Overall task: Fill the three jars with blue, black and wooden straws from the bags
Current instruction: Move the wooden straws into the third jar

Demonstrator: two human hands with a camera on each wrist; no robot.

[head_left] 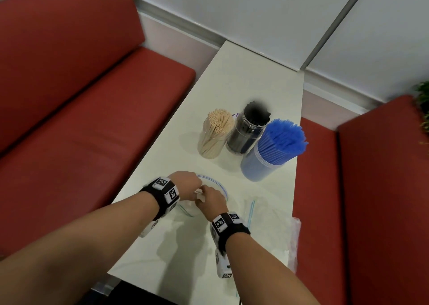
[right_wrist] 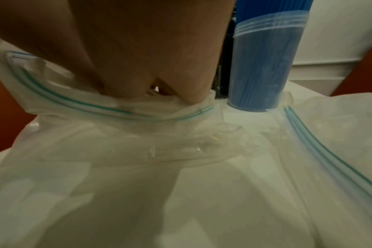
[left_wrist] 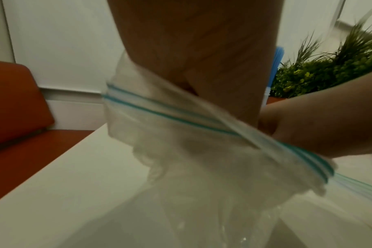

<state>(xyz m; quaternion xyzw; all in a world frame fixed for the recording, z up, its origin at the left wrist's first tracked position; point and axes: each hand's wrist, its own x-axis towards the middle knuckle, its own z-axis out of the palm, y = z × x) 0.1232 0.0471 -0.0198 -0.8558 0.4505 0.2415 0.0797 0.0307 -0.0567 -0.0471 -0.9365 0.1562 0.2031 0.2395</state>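
In the lower centre of the head view, the left hand (head_left: 185, 184) and the right hand (head_left: 212, 197) meet over an empty zip bag (head_left: 209, 184) on the white table (head_left: 243, 77). Both hands have fingers curled, pinching the bag at its striped zip edge (left_wrist: 159, 112); the wrist views show fingertips gathered into the crumpled film.

Handling, as a judgement: the bag is thin, light, limp and slippery. It will not hold shape, so grip the thicker zip edge, not the film.

Right of the hands, a second flat bag (head_left: 267, 211) lies on the table.

In the centre right of the frame stand three jars, touching or nearly so: wooden straws (head_left: 214, 134), black straws (head_left: 249, 130) and blue straws (head_left: 275, 150). All three appear full; the filling looks complete.
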